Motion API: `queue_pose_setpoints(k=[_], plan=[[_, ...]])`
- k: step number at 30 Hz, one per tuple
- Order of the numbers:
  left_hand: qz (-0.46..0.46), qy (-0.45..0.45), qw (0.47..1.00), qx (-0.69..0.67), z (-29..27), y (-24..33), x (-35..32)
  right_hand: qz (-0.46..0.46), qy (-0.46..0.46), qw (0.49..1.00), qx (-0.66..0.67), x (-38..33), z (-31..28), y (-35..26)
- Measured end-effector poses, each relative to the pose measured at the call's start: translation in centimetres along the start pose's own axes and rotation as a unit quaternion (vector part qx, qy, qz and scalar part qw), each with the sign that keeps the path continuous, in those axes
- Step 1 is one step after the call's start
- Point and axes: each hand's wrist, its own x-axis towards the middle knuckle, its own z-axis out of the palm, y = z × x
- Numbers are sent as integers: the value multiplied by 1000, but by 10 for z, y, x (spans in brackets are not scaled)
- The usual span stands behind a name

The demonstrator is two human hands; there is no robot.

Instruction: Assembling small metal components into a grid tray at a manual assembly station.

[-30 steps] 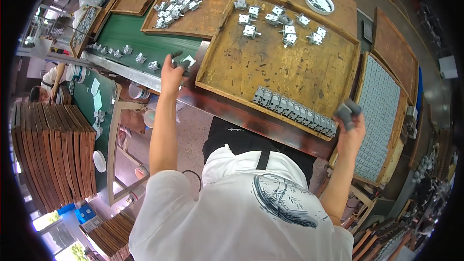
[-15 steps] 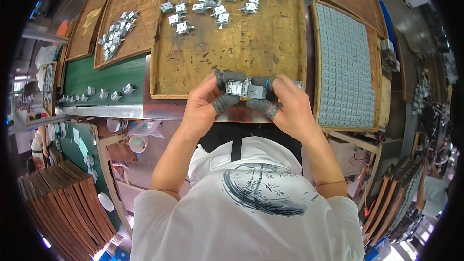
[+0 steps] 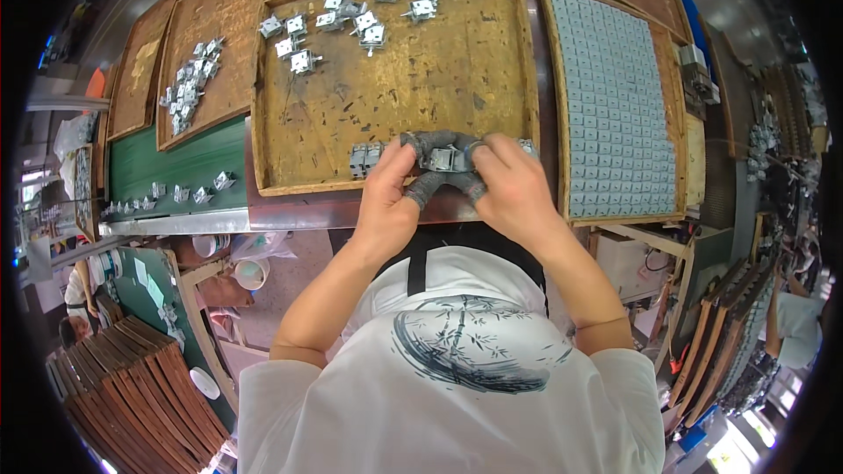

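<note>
My left hand [image 3: 392,191] and my right hand [image 3: 512,177] meet at the near edge of a shallow wooden tray [image 3: 439,92]. Grey finger covers wrap their thumbs and fingertips. Pinched between them from both sides is a small silver metal block [image 3: 443,159], partly hidden by the fingers. Just left of my left hand sit grey metal blocks [image 3: 365,158]. Another metal piece [image 3: 527,148] peeks out beyond my right hand. Several silver metal assemblies [image 3: 372,34] with thin pins lie scattered at the tray's far left.
Rows of small grey pieces fill a second wooden tray [image 3: 615,105] on the right. To the left, a wooden board [image 3: 230,70] bears a cluster of assemblies, and more lie along a green surface [image 3: 132,158]. A stack of brown boards [image 3: 132,386] stands lower left.
The view has shifted, so the trays appear further left. My hands have drawn closer together around the metal block. Grey blocks beside my left hand now show.
</note>
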Motion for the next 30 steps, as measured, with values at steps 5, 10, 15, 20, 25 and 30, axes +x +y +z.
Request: queue_pose_setpoints(k=[5,10,15,20,25,30], plan=[[-14,20,997,76,10,-7,4,8,60,998,-29,-7,21,12],[-96,-25,986,-132,-5,-11,15,73,-27,993,87,-3,-1,15],[-74,5,992,-99,14,-18,18,62,21,998,-5,-7,12,17],[86,38,944,316,27,-13,18,84,37,994,59,-6,7,13],[145,3,960,241,21,-13,26,177,-68,963,192,-7,-4,26],[227,-64,929,287,35,-14,37,182,-101,940,270,-18,-14,42]])
